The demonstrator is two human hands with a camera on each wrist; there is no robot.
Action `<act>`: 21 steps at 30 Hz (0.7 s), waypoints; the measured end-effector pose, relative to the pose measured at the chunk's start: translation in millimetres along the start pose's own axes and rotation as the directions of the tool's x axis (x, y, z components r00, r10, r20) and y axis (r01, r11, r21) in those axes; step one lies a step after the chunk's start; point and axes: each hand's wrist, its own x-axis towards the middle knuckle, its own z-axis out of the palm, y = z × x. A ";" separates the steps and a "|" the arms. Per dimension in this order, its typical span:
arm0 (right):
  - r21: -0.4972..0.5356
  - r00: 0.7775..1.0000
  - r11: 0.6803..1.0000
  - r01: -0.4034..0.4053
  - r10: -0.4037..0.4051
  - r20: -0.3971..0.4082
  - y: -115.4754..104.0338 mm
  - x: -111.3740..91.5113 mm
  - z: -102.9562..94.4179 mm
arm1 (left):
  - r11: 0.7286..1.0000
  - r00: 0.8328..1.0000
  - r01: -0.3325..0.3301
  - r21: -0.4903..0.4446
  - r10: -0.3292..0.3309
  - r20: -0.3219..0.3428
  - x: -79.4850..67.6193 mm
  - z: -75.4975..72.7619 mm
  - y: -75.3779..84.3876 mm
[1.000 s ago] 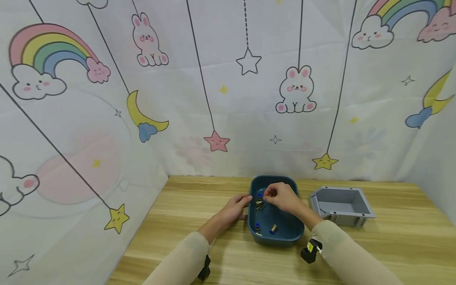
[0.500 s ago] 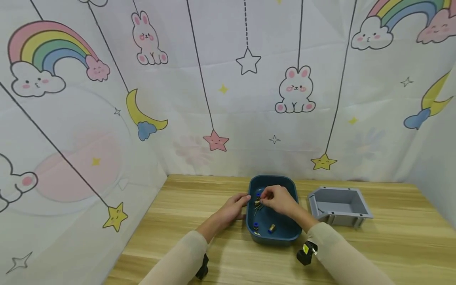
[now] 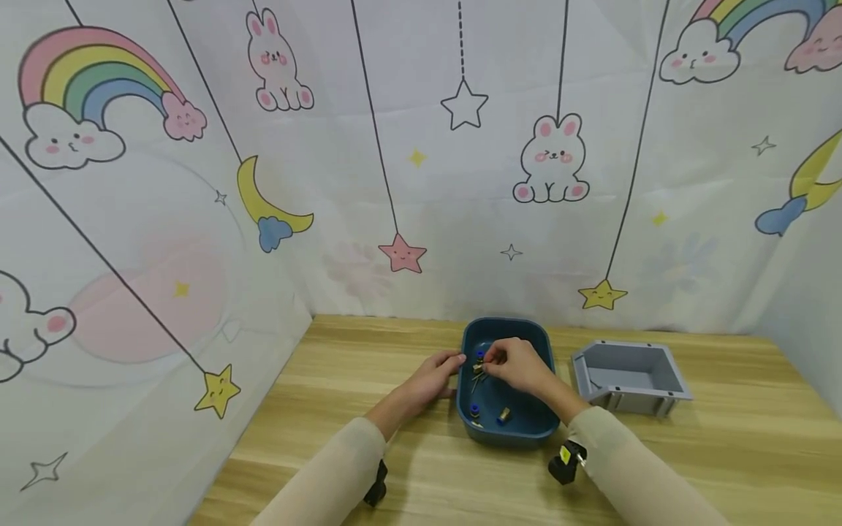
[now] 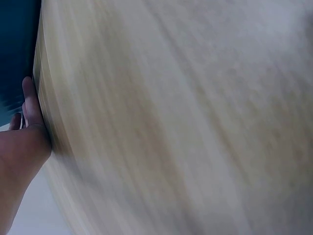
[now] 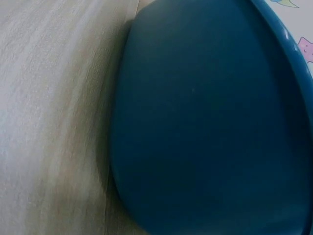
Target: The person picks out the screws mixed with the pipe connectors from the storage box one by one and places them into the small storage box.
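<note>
Nearest are two cream sleeves (image 3: 329, 467) with black wrist-worn devices (image 3: 566, 463), above a pale wood-grain table (image 3: 460, 482). Ahead stands a dark-blue, round-cornered open tub (image 3: 505, 439). Inside its near end are a blue-topped brass fitting (image 3: 475, 410), a small gold-coloured piece (image 3: 476, 424) just in front of that, and, to the right, a brass fitting with a blue end (image 3: 503, 416) on its side. The left hand (image 3: 430, 380) rests against the tub's outer left wall, a fingertip at the rim. The right hand (image 3: 520, 365) reaches over the tub, thumb and fingers drawn together beside a far-left cluster of blue-and-brass fittings (image 3: 480, 356) and thin gold-coloured rods (image 3: 478, 383); whether it pinches one cannot be told. Hand and forearm cover part of the tub's right side, and its outer wall blocks the contents from the right wrist view. Right of the tub, near the forearm, sits a grey plastic bin (image 3: 636, 404). Behind hangs white cloth (image 3: 454, 296) printed with rabbits, stars and rainbows.
</note>
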 end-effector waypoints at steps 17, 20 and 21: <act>-0.069 1.000 0.998 -0.004 0.005 0.004 -2.8 3.8 1.4 | 1.000 1.000 -0.001 -0.014 0.001 0.006 2.9 -1.4 4.0; -0.081 1.000 0.997 -0.008 0.009 0.012 -2.5 2.0 4.0 | 1.000 1.000 0.004 -0.014 -0.004 0.003 3.1 -1.2 1.4; -0.085 1.000 0.996 -0.005 0.006 0.017 -2.1 1.1 5.1 | 1.000 1.000 0.006 -0.013 -0.006 0.001 2.8 -1.0 0.1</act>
